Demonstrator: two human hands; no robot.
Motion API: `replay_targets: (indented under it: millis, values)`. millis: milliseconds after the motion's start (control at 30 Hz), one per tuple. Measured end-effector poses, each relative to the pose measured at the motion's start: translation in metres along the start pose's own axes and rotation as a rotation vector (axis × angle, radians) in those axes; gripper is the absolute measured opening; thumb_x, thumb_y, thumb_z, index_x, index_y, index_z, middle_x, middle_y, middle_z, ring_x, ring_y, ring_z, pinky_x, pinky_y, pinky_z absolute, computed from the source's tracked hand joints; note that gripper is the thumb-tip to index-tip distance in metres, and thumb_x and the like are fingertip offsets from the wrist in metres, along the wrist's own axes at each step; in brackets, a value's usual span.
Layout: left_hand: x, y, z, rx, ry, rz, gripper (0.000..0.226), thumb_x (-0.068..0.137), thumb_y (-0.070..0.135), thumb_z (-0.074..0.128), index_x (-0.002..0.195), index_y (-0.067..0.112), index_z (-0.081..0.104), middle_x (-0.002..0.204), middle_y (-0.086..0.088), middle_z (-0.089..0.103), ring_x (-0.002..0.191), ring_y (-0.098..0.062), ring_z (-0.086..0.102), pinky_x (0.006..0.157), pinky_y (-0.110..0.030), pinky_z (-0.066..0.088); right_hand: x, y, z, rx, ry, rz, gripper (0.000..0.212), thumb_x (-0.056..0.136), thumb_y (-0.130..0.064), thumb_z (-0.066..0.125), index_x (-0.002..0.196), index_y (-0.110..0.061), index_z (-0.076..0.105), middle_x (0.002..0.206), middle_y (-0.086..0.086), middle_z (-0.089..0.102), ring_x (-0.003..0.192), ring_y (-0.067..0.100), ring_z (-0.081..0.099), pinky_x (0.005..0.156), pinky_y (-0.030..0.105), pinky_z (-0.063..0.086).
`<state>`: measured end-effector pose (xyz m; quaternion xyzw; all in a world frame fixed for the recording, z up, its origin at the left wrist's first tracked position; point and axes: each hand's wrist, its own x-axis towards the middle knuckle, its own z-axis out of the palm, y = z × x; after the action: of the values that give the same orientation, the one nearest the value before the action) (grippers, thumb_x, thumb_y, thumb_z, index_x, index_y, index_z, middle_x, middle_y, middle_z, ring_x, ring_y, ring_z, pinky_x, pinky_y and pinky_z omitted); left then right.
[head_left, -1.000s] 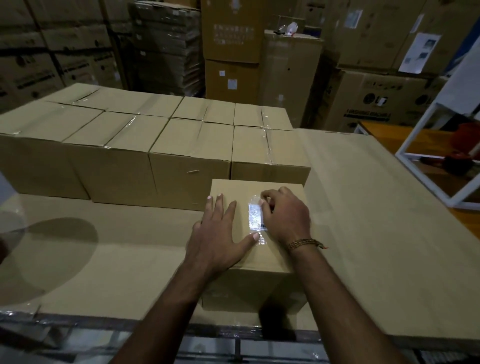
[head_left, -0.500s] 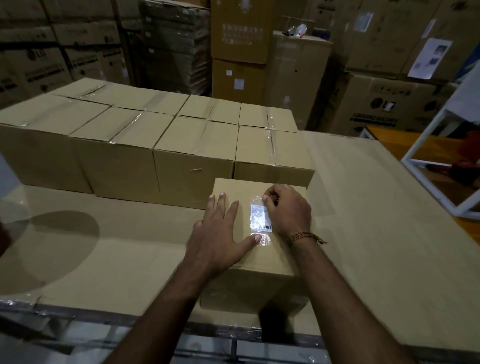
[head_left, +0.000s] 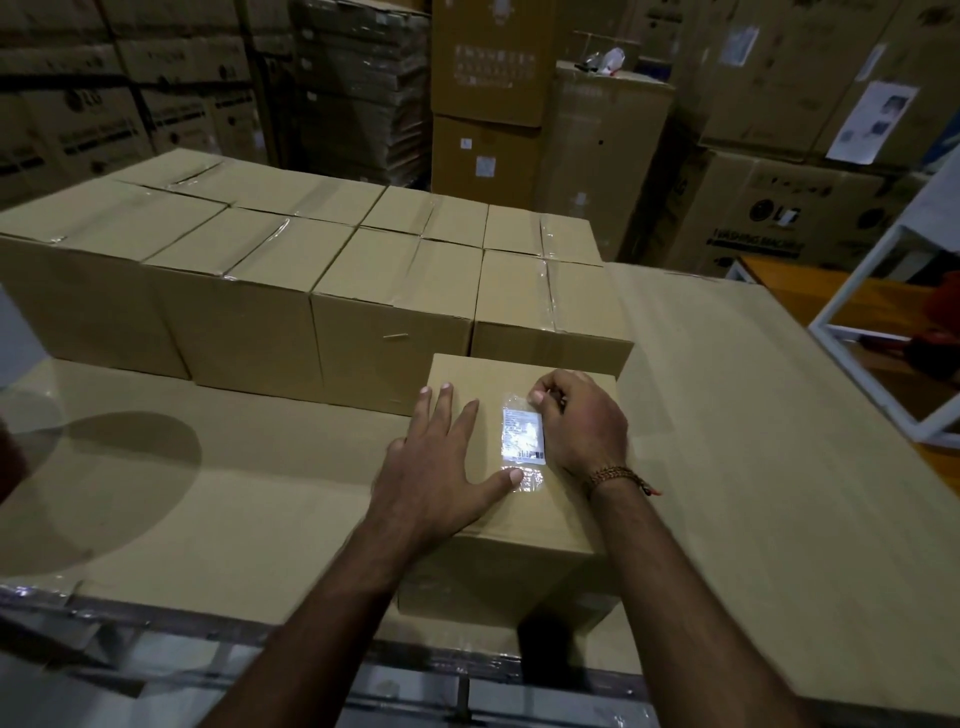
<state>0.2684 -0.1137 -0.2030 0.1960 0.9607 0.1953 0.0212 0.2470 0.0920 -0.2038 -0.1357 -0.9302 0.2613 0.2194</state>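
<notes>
Nearest the viewer, the metal edge (head_left: 156, 618) of a table carries a cardboard sheet (head_left: 234, 509), and on that sheet stands the small carton (head_left: 498, 577), directly in front of the person. The left hand (head_left: 436, 478) lies flat on the carton's top, fingers straight and spread, with the thumb tip pressing the lower end of the clear tape (head_left: 527, 480). That tape covers a white printed label (head_left: 523, 435) (its text is too small to read). The right hand (head_left: 582, 421), with a beaded bracelet (head_left: 618, 475) on its wrist, has its fingers curled and its tips bunched at the tape's upper end. Whether they pinch or only press cannot be told. Touching the carton's far side stands a double row of taped boxes (head_left: 395, 317). A white frame (head_left: 857, 291) stands to the right, and tall stacked cartons (head_left: 488, 57) fill the background.
</notes>
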Motion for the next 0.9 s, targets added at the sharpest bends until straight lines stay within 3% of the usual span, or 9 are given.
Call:
replay_targets:
  millis: [367,567,700,900]
  values:
    - [-0.0011,0.0012,-0.0026,-0.001,-0.009,-0.001,0.105,0.088,0.089,0.040,0.169,0.034,0.004,0.177,0.004,-0.015,0.162,-0.020,-0.016,0.124,-0.057,0.025,-0.0008,-0.0004,-0.0001,0.002,-0.007,-0.015,0.011,0.099,-0.032,0.066,0.088,-0.032,0.066,0.095,-0.018,0.062,0.083,0.009,0.058,0.074,0.031,0.048]
    - [0.0009,-0.0006,-0.0009,-0.006,-0.005,0.004,0.106,0.086,0.092,0.039,0.169,0.034,0.005,0.177,0.004,-0.013,0.162,-0.020,-0.015,0.125,-0.057,0.022,-0.0021,-0.0011,-0.0022,0.002,-0.012,-0.033,0.013,0.101,-0.029,0.063,0.088,-0.032,0.063,0.090,-0.019,0.061,0.081,0.007,0.056,0.066,0.026,0.038]
    - [0.0002,0.0008,-0.0025,0.004,-0.008,0.002,0.105,0.087,0.090,0.040,0.169,0.033,0.005,0.177,0.003,-0.013,0.162,-0.021,-0.015,0.125,-0.056,0.022,-0.0029,-0.0011,-0.0019,0.032,0.001,-0.043,0.011,0.100,-0.030,0.064,0.090,-0.030,0.062,0.085,-0.020,0.063,0.079,0.008,0.058,0.068,0.031,0.048]
    - [0.0010,-0.0005,-0.0014,0.002,-0.008,0.005,0.106,0.086,0.092,0.037,0.169,0.034,0.004,0.177,0.003,-0.014,0.162,-0.021,-0.015,0.125,-0.058,0.023,-0.0049,-0.0018,-0.0048,0.064,-0.024,-0.092,0.021,0.089,-0.045,0.079,0.093,-0.033,0.062,0.090,-0.021,0.068,0.081,0.001,0.063,0.064,0.023,0.046]
